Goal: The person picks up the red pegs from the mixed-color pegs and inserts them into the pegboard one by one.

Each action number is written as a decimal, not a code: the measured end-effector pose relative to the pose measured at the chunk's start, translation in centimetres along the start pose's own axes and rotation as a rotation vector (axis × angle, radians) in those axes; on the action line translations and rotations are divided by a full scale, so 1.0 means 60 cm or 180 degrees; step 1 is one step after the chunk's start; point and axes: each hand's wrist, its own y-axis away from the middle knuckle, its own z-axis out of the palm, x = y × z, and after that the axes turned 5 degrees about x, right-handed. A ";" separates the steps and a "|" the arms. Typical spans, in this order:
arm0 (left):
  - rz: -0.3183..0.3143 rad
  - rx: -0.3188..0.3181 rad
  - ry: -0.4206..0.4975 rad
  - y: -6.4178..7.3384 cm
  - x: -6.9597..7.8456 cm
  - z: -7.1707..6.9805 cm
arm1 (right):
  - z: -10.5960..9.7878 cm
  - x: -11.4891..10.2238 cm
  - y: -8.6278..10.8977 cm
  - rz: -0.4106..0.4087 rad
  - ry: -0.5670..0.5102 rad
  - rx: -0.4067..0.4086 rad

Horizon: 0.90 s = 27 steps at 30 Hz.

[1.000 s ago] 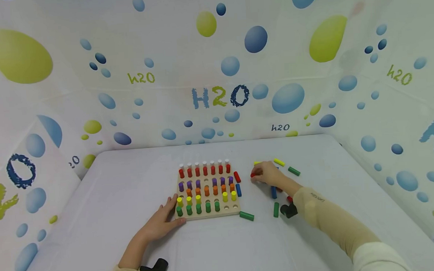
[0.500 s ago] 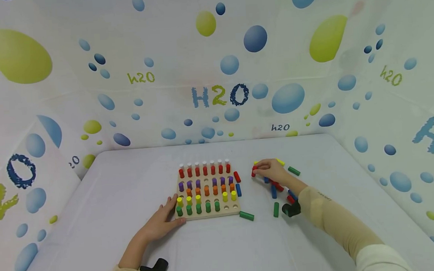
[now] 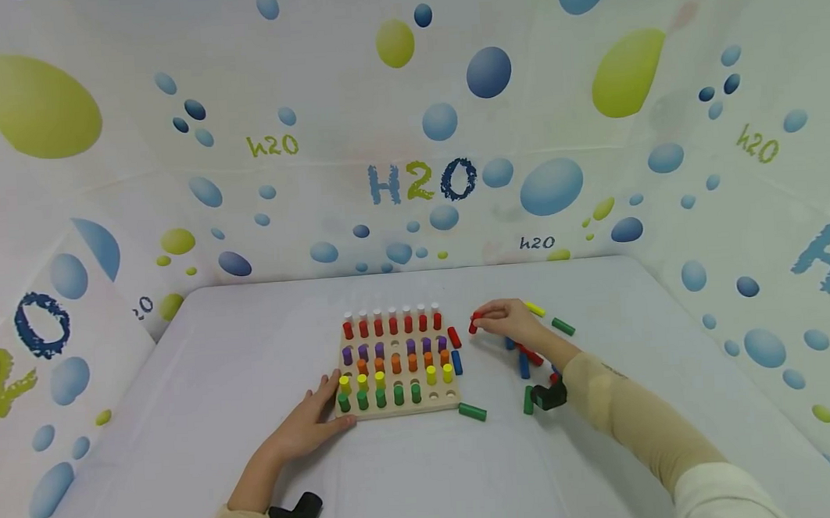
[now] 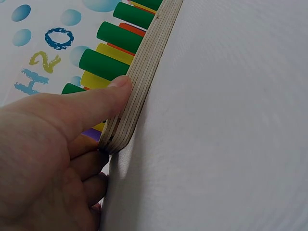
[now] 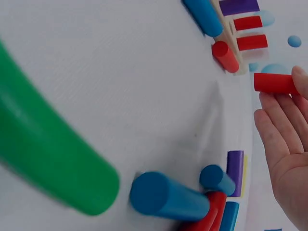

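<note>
My left hand (image 3: 300, 428) grips the near left corner of a wooden pegboard (image 3: 403, 410). In the left wrist view its thumb lies on the front edge beside green pegs (image 4: 103, 64), and the other fingers bend around the corner. Rows of white, red, purple, orange, yellow and green pegs stand in the board, with some bare holes among them. Right of the board, my right hand (image 3: 515, 322) pinches a red peg (image 3: 473, 323) between thumb and fingers. The right wrist view shows this red peg (image 5: 273, 83) raised above the tabletop.
A red peg (image 3: 454, 337) and a blue peg (image 3: 457, 362) lie along the board's right side. A green peg (image 3: 472, 412) lies off its near right corner. More loose pegs, blue, red, green, yellow and purple, are scattered under and around the right forearm.
My right hand has lifted the red peg from the loose pegs and carried it a little left toward the board, tipping it upright. The left hand stays at the board's corner.
</note>
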 end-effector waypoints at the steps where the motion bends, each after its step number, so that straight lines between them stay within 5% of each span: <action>1: 0.0000 0.0000 0.0000 0.000 0.000 0.000 | 0.002 -0.003 -0.001 -0.0016 -0.0003 -0.0009; 27: 0.0011 -0.0014 -0.0023 0.001 -0.002 0.000 | 0.079 -0.088 -0.025 -0.0368 -0.0064 -0.0280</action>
